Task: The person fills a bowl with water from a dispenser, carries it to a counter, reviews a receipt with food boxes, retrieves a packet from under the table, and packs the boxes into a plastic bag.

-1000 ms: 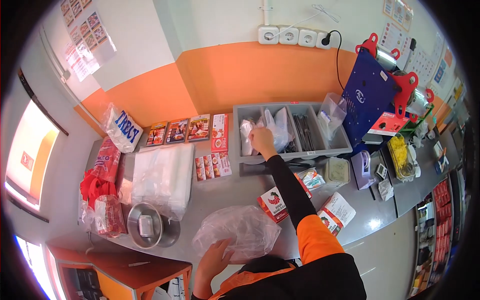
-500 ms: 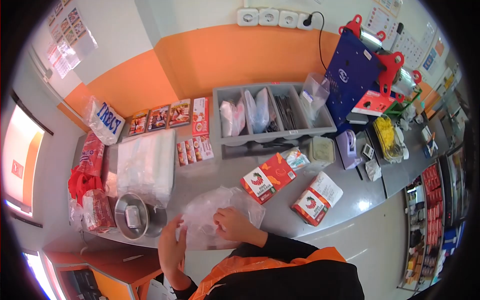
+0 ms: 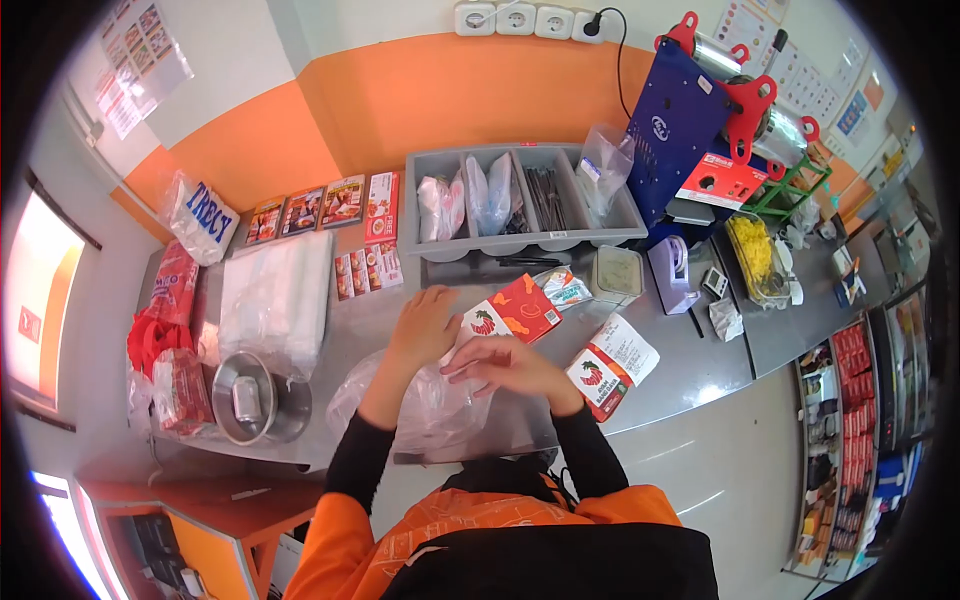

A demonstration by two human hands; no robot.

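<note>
A clear plastic bag point(image 3: 430, 415) lies crumpled on the steel counter in front of the body. Above its upper part is my left hand point(image 3: 425, 325), back upward, with its fingertips partly hidden. My right hand point(image 3: 505, 368) is beside it, fingers spread and slightly curled over the bag's right side. No object shows between the right fingers. Just beyond the hands lies a red and white box point(image 3: 525, 310), its left end partly covered. A second box point(image 3: 600, 380) with a paper slip on it rests farther right.
A grey divided bin point(image 3: 525, 243) with packets and black cutlery stands at the back. Metal bowls point(image 3: 245, 400), stacked plastic bags point(image 3: 275, 295) and red packages are on the left. A lidded tub point(image 3: 617, 272), a purple tape dispenser point(image 3: 672, 275) and a blue machine point(image 3: 675, 125) stand on the right.
My right hand came back from the bin to the bag, then shifted right and up. My left hand rose from the bag's left side toward the boxes. The camera view shifted too.
</note>
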